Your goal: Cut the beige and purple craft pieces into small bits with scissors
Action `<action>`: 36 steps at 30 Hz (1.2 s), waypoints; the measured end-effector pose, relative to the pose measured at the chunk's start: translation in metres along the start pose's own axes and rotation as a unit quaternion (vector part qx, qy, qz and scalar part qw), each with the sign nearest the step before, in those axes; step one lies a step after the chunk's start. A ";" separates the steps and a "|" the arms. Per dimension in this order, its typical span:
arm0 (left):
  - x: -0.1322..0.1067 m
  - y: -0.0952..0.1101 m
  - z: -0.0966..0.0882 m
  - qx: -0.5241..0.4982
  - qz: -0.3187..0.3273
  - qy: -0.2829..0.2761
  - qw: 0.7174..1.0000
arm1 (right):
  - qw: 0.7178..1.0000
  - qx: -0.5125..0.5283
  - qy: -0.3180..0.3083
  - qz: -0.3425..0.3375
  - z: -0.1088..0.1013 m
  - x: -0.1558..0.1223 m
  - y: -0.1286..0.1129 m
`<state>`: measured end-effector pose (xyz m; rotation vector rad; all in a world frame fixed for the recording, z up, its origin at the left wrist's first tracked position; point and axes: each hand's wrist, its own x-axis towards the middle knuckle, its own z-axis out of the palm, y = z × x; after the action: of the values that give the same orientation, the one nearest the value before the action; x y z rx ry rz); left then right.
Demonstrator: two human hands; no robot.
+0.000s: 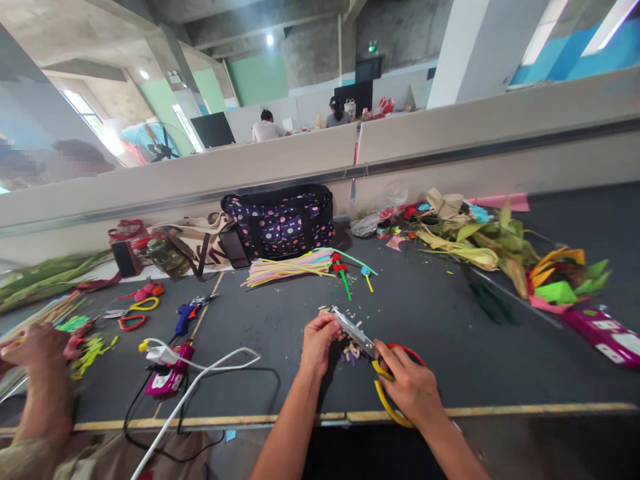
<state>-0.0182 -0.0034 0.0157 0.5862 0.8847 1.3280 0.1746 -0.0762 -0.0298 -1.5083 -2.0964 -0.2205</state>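
the right hand [407,381] grips scissors [356,331], the first of two, above many small pieces [353,350] on the worktop [235,387]; the second scissors [127,312] lie far left, near one glue gun [186,321]. the left hand [321,339] pinches its fingers beside the first blades; what is between them, i cannot tell. both hands reach forward.

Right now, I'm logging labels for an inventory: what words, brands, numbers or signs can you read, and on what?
None can be read for certain.
Canvas bag: dark lettering, too unclear.
Green sign: too small.
Left magenta object: any text blurred.
Right magenta object: any text blurred.
Scissors: no readable marking.
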 end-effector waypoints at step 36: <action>0.001 0.001 0.000 0.011 -0.011 0.017 1.000 | 0.999 -0.012 -0.017 -0.033 0.003 0.000 0.006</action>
<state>-0.0190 -0.0021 0.0158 0.5698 0.9320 1.3130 0.1791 -0.0724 -0.0336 -1.4668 -2.1799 -0.2488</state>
